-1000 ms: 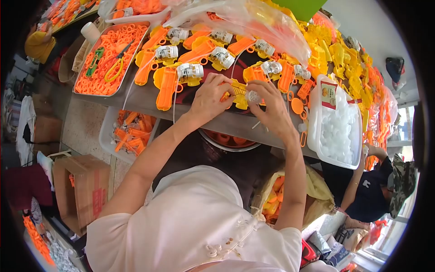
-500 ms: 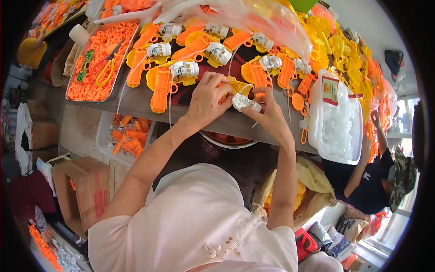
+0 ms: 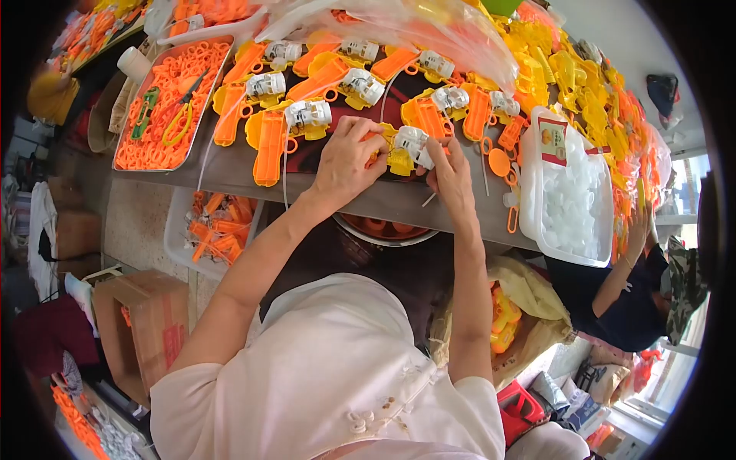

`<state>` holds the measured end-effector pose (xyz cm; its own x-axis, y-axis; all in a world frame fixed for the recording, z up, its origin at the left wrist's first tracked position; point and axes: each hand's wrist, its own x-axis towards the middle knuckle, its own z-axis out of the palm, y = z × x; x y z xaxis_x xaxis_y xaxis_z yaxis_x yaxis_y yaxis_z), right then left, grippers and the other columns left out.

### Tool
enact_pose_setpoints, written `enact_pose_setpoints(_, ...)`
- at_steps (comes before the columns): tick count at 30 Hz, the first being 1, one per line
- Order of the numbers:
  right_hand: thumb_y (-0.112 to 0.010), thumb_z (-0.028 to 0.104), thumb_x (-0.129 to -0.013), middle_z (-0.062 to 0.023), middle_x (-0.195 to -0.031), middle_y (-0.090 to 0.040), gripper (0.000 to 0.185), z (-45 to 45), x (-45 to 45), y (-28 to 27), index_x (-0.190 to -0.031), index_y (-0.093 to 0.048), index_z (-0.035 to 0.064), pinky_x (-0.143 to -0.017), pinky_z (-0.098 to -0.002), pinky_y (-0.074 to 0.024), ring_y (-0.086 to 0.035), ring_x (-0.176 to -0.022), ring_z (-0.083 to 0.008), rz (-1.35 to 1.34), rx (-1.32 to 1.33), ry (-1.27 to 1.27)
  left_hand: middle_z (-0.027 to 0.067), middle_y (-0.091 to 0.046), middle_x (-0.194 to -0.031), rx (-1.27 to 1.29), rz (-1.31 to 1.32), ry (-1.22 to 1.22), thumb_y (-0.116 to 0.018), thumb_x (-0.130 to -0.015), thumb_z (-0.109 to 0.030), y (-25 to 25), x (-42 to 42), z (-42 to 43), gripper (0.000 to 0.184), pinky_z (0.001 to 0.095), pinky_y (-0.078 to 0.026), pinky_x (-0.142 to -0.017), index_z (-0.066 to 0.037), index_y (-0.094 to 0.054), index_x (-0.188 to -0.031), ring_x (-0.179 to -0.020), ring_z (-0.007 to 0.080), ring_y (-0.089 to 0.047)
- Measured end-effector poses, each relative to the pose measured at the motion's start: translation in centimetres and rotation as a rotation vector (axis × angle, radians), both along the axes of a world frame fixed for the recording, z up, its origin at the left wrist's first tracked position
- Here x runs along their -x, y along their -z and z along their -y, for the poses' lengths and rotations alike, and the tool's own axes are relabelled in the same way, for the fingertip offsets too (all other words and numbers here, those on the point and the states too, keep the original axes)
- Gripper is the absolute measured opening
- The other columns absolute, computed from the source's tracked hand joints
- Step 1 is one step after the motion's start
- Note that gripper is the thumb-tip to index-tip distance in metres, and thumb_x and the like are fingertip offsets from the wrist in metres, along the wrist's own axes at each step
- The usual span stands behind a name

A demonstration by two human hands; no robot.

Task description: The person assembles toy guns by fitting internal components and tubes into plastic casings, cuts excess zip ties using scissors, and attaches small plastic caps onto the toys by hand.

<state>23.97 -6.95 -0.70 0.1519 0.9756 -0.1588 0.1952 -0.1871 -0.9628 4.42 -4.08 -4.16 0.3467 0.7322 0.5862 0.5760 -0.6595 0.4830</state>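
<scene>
White drum: hard plastic, moulded, semi-gloss. Yellow shell against it: smooth, glossy plastic. Orange grip: smooth plastic, mild sheen. Tray: bright metal rim. Tub: smooth white plastic. Sheeting: clear plastic film, creased, shiny. Worktop: smooth, dull; material uncertain. Carton: matt brown cardboard. Shirt: soft cloth, matt.

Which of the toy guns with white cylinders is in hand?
The toy gun between left hand and right hand, its white cylinder at the right fingertips. The others lie on the table, no hand on them.
</scene>
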Motion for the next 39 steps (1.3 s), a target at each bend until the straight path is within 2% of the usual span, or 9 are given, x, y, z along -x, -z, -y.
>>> enact_pose_setpoints(5,-0.061,0.036,-0.098,-0.0151,-0.066,-0.064,0.038,-0.5,0.5,0.1,-0.103,-0.052,-0.0005,-0.052,-0.0365,-0.0451,-0.062,-0.055,-0.0222,0.307,-0.185,0.014,0.0073,-0.058,-0.124,-0.014,0.138,0.026,-0.079,-0.072,-0.009,-1.6,0.4,-0.1,0.044,0.0390,-0.048,-0.098,-0.008,-0.064,-0.113,-0.118,0.0292,-0.054)
enact_pose_setpoints(10,-0.060,0.038,-0.098,-0.0221,-0.066,-0.063,0.040,-0.9,1.1,0.0,-0.103,-0.054,-0.0013,-0.056,-0.0444,-0.0469,-0.062,-0.057,-0.0386,0.462,-0.267,-0.024,0.0092,-0.057,-0.128,-0.048,-0.151,0.152,-0.078,-0.073,-0.008,-3.7,-1.0,-1.0,0.063,0.0416,-0.049,-0.098,-0.009,-0.057,-0.132,-0.117,0.0304,-0.057)
enact_pose_setpoints(13,-0.065,0.028,-0.095,-0.0198,-0.082,-0.065,0.033,-0.1,0.4,-0.9,-0.109,-0.057,0.0001,-0.067,-0.0434,-0.0492,-0.064,-0.075,-0.0371,0.375,-0.215,-0.081,0.0100,-0.061,-0.124,0.179,-0.075,0.230,-0.077,-0.074,-0.005,-3.6,-1.1,-2.1,0.061,0.0382,-0.052,-0.094,-0.009,-0.057,-0.132,-0.110,0.0286,-0.063)
enact_pose_setpoints(17,-0.075,0.007,-0.078,-0.0087,-0.108,-0.057,0.046,0.6,-1.0,0.1,-0.122,-0.061,0.0097,-0.092,-0.0445,-0.0420,-0.052,-0.109,-0.0303,0.691,-0.599,-0.261,0.0105,-0.064,-0.123,0.295,0.166,0.305,-0.074,-0.079,-0.001,-2.3,0.9,-2.7,0.053,0.0371,-0.049,-0.099,-0.006,-0.056,-0.129,-0.115,0.0265,-0.063)
enact_pose_setpoints(27,-0.073,0.009,-0.079,-0.0011,-0.093,-0.061,0.018,-1.9,-0.9,1.1,-0.095,-0.064,0.0114,-0.089,-0.0424,-0.0393,-0.056,-0.094,-0.0229,0.982,-0.960,-0.203,0.0080,-0.059,-0.125,0.232,0.110,0.340,-0.067,-0.087,-0.004,-0.3,1.1,-2.7,0.048,0.0413,-0.037,-0.108,-0.009,-0.052,-0.132,-0.122,0.0286,-0.053)
enact_pose_setpoints(33,-0.067,0.013,-0.084,-0.0047,-0.072,-0.058,0.013,5.4,2.7,0.2,-0.084,-0.055,0.0085,-0.085,-0.0445,-0.0402,-0.057,-0.083,-0.0238,1.094,-0.747,-0.426,0.0094,-0.058,-0.127,0.194,0.095,0.332,-0.067,-0.090,-0.013,0.4,1.1,-3.2,0.045,0.0423,-0.039,-0.106,-0.009,-0.052,-0.132,-0.122,0.0295,-0.053)
enact_pose_setpoints(36,-0.067,0.018,-0.088,-0.0088,-0.079,-0.062,0.011,7.0,2.8,0.6,-0.085,-0.063,0.0080,-0.086,-0.0456,-0.0400,-0.057,-0.084,-0.0298,0.694,-0.670,-0.499,0.0112,-0.057,-0.126,0.202,0.108,0.327,-0.066,-0.093,-0.019,0.1,1.2,-3.0,0.044,0.0406,-0.041,-0.103,-0.008,-0.051,-0.133,-0.119,0.0287,-0.054)
enact_pose_setpoints(38,-0.066,0.016,-0.089,-0.0099,-0.091,-0.064,0.008,5.0,2.7,0.5,-0.089,-0.068,0.0081,-0.090,-0.0461,-0.0392,-0.056,-0.092,-0.0309,0.724,-0.538,-0.130,0.0112,-0.056,-0.126,0.251,0.142,0.336,-0.066,-0.094,-0.019,0.3,1.2,-3.1,0.045,0.0388,-0.042,-0.102,-0.007,-0.050,-0.134,-0.118,0.0280,-0.055)
enact_pose_setpoints(39,-0.064,0.015,-0.090,-0.0153,-0.117,-0.061,0.011,4.2,3.4,0.2,-0.093,-0.068,0.0046,-0.102,-0.0512,-0.0349,-0.050,-0.113,-0.0344,0.710,-0.402,0.018,0.0108,-0.055,-0.126,0.276,0.144,0.316,-0.066,-0.094,-0.017,0.3,1.2,-2.9,0.046,0.0368,-0.042,-0.101,-0.007,-0.050,-0.135,-0.118,0.0275,-0.054)
